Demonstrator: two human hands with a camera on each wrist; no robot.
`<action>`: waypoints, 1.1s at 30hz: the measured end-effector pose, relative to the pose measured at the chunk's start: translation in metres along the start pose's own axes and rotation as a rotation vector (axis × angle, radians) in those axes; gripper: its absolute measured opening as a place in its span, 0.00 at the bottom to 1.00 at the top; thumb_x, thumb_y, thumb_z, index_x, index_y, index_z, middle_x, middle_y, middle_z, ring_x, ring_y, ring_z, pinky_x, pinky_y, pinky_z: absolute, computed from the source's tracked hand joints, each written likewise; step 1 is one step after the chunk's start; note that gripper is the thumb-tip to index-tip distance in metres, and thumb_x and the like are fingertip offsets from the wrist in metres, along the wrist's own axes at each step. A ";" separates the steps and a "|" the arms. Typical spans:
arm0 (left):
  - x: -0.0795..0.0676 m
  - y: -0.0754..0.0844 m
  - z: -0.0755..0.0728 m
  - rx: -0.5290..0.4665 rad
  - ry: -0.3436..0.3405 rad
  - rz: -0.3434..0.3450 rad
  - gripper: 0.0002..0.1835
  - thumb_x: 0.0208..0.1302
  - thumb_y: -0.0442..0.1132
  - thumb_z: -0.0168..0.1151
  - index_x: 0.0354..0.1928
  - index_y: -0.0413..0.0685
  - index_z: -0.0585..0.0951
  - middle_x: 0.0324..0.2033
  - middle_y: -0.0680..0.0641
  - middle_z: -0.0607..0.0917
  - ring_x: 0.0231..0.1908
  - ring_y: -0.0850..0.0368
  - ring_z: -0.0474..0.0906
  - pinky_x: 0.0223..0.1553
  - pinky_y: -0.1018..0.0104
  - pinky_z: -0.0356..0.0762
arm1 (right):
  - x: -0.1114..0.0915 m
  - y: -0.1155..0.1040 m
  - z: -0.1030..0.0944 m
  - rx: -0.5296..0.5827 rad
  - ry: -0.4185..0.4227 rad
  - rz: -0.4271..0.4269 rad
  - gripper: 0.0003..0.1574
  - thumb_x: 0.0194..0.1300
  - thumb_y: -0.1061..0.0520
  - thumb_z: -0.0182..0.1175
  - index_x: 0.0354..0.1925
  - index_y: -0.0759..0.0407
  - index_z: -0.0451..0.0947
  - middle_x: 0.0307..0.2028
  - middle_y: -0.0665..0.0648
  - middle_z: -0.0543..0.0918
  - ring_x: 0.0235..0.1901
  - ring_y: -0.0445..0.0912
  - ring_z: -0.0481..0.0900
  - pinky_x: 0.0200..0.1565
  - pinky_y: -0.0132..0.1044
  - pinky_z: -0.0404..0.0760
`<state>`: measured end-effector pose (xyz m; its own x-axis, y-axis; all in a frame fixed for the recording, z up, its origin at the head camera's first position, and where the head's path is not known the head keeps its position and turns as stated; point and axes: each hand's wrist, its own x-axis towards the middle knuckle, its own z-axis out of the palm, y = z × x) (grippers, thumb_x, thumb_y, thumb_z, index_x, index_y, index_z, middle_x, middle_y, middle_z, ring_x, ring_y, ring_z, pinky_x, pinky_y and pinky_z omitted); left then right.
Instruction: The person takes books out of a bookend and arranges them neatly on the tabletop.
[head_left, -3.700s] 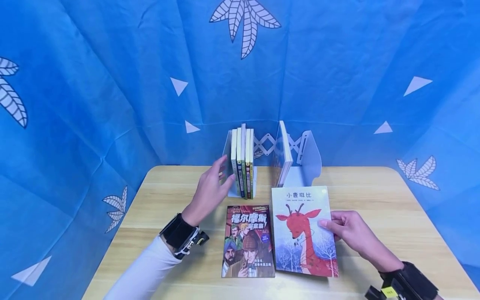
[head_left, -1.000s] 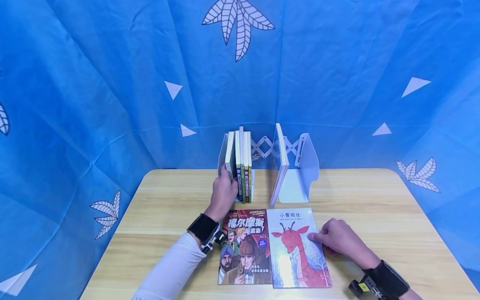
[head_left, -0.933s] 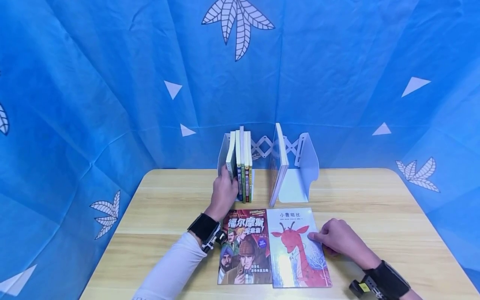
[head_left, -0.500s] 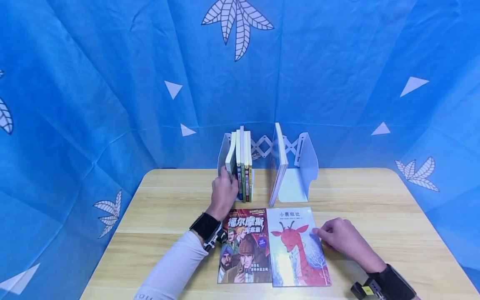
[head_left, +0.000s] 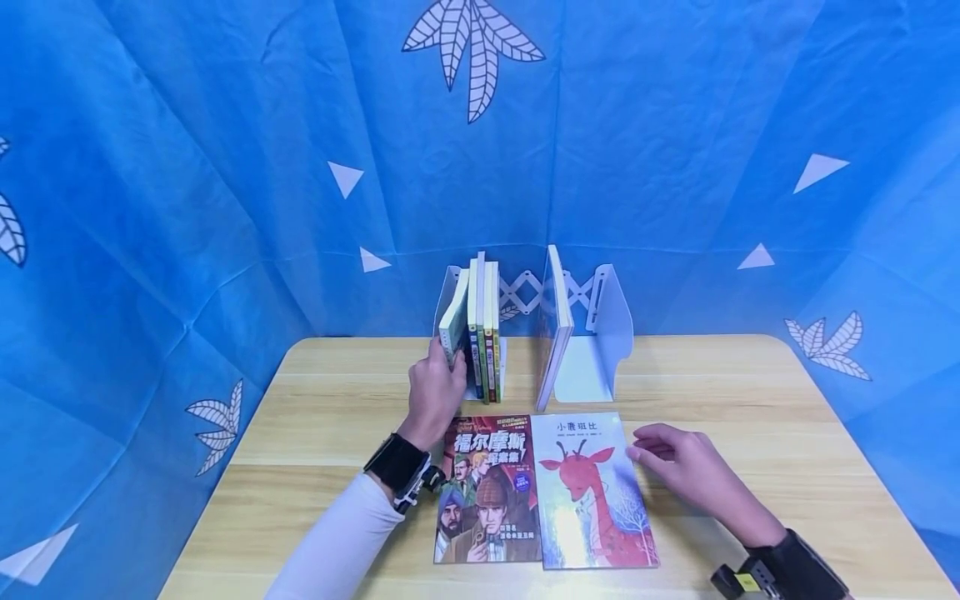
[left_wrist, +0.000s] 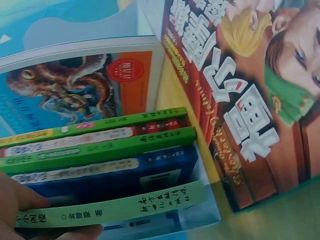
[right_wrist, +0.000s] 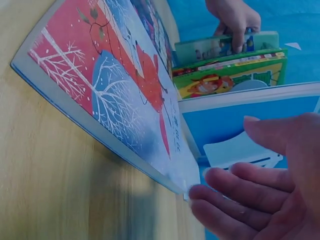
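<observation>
My left hand (head_left: 435,392) pinches the spine of a thin pale-green book (left_wrist: 120,207), the leftmost in the bookend rack. That book tilts toward me, its top leaning away from the upright row of books (head_left: 486,333) beside it. My right hand (head_left: 690,467) hovers at the right edge of the deer picture book (head_left: 596,500), fingers loosely bent around nothing; in the right wrist view the right hand (right_wrist: 260,190) shows a gap between thumb and fingers. Left of the deer book lies the dark-red detective comic book (head_left: 491,500), flat, cover up.
A white expandable bookend rack (head_left: 615,325) stands at the back of the wooden table (head_left: 337,367). Taller books (head_left: 556,333) lean near its middle, and its right section shows a bare base plate. A blue patterned cloth (head_left: 637,125) hangs close behind.
My left hand has gone from beside the row to gripping the green book, which now tilts forward. My right hand has let go of the deer book, now lying flat, and drawn slightly away.
</observation>
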<state>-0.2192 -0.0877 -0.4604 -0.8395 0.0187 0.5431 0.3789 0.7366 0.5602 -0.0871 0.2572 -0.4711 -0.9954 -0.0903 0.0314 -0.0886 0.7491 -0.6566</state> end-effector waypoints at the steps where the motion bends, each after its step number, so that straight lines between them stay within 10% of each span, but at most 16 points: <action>1: -0.001 0.000 -0.003 -0.004 0.005 0.004 0.15 0.73 0.34 0.62 0.55 0.30 0.76 0.37 0.29 0.90 0.25 0.42 0.90 0.18 0.64 0.85 | 0.000 0.000 -0.001 0.003 0.004 -0.007 0.23 0.69 0.49 0.69 0.52 0.66 0.85 0.44 0.60 0.92 0.43 0.53 0.91 0.46 0.47 0.91; 16: -0.018 0.012 -0.051 -0.053 0.033 0.069 0.22 0.68 0.34 0.68 0.60 0.29 0.76 0.48 0.27 0.88 0.43 0.35 0.90 0.38 0.51 0.91 | -0.003 -0.011 -0.002 0.021 0.058 -0.086 0.24 0.68 0.52 0.70 0.56 0.65 0.83 0.51 0.62 0.90 0.51 0.61 0.89 0.52 0.54 0.89; 33: -0.047 0.025 -0.094 -0.152 -0.025 0.059 0.27 0.61 0.28 0.72 0.62 0.34 0.76 0.50 0.30 0.88 0.44 0.35 0.90 0.38 0.53 0.91 | -0.006 -0.027 -0.005 0.020 0.043 -0.150 0.32 0.67 0.48 0.71 0.62 0.64 0.79 0.54 0.63 0.89 0.53 0.61 0.88 0.53 0.56 0.88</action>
<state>-0.1334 -0.1338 -0.4132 -0.8225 0.0772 0.5636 0.4811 0.6230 0.6168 -0.0788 0.2406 -0.4497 -0.9717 -0.1717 0.1623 -0.2363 0.7158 -0.6571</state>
